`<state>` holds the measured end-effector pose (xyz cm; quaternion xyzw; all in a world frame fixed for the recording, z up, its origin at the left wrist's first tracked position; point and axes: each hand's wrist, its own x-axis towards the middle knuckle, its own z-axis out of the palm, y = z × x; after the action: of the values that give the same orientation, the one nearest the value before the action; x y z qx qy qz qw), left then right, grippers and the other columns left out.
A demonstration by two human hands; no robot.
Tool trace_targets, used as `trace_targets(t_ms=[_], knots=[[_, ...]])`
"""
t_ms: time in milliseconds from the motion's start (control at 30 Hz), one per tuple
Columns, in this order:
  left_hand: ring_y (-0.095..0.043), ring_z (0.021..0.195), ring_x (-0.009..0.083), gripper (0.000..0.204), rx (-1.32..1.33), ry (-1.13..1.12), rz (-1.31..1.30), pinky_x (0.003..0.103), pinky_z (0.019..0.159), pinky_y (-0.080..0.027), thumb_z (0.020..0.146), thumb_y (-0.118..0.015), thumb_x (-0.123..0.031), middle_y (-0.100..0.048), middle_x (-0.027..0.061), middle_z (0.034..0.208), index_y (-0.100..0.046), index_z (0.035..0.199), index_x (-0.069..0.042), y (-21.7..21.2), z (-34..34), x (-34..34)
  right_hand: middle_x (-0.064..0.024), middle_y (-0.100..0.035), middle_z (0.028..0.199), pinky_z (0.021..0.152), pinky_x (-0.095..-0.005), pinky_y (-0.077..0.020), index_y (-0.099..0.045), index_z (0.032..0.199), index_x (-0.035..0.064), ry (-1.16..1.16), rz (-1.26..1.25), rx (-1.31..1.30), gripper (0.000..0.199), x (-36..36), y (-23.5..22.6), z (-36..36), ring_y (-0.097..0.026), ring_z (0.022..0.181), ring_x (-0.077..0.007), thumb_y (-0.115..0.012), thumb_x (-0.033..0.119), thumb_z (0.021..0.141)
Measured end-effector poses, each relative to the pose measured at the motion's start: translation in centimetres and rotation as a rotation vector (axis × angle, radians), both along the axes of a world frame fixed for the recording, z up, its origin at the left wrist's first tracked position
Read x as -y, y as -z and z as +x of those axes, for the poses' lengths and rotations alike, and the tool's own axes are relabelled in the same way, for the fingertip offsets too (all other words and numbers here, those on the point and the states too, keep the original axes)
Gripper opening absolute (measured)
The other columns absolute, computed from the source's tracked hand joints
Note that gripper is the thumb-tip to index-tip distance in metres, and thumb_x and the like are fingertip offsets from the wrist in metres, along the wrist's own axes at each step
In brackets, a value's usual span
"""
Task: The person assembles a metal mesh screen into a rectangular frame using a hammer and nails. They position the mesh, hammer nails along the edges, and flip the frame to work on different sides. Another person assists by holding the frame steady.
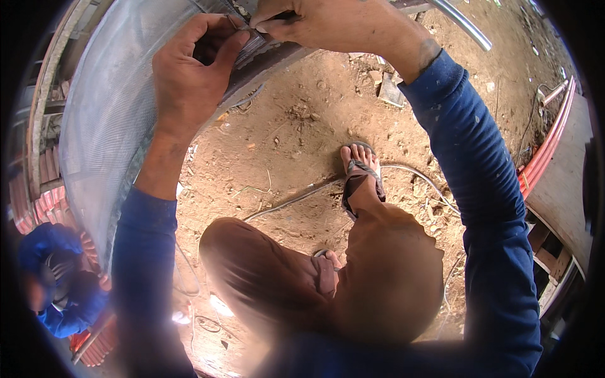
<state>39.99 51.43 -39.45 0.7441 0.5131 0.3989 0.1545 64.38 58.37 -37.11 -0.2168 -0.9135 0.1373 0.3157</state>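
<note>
At the top of the view both hands meet over the edge of a grey mesh sheet [120, 94]. My left hand [192, 72] is closed, thumb and fingers pinched at the sheet's edge. Right beside it, my right hand [340, 25] is closed too, thumb against forefinger, its tips almost touching the left fingertips. Something thin and dark shows between the two hands, too small to name. Below the fingers runs a dark, worn frame bar [268, 66], along which the mesh lies.
A shiny metal tube [463, 25] juts out at the upper right. Cable [296, 196] crosses the dirt floor [271, 138] by my sandalled foot. Red rods [551, 142] lie beside a board [567, 183] on the right. At the lower left is another person in blue [63, 277] near stacked reddish pieces.
</note>
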Motion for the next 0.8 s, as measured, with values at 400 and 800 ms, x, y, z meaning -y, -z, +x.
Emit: trace_targets(t_ms=[400,800], knots=[[-0.067,0.081,0.0014,0.025,-0.005,-0.025,0.063,0.020,0.074,-0.054,0.097,-0.088,-0.005,-0.079,-0.0031,0.093,-0.079,0.120,-0.009,-0.5,0.3,0.5,-0.0143,-0.080,0.104,0.091,-0.0447,-0.0615,-0.082,0.096,0.0034,-0.025,-0.048,-0.131,0.013,0.3,0.1,-0.1,-0.076,0.101,-0.0366,-0.074,0.012,0.090],[-0.068,0.075,0.0015,0.029,-0.053,-0.026,0.068,0.021,0.066,-0.053,0.097,-0.088,-0.005,-0.081,-0.0014,0.091,-0.076,0.123,-0.011,-1.1,0.3,0.5,-0.0116,-0.082,0.111,0.100,-0.0436,-0.0614,-0.085,0.104,0.0079,-0.025,0.051,0.014,0.017,-0.2,-0.2,-0.2,-0.076,0.111,-0.0332,-0.077,0.017,0.092]])
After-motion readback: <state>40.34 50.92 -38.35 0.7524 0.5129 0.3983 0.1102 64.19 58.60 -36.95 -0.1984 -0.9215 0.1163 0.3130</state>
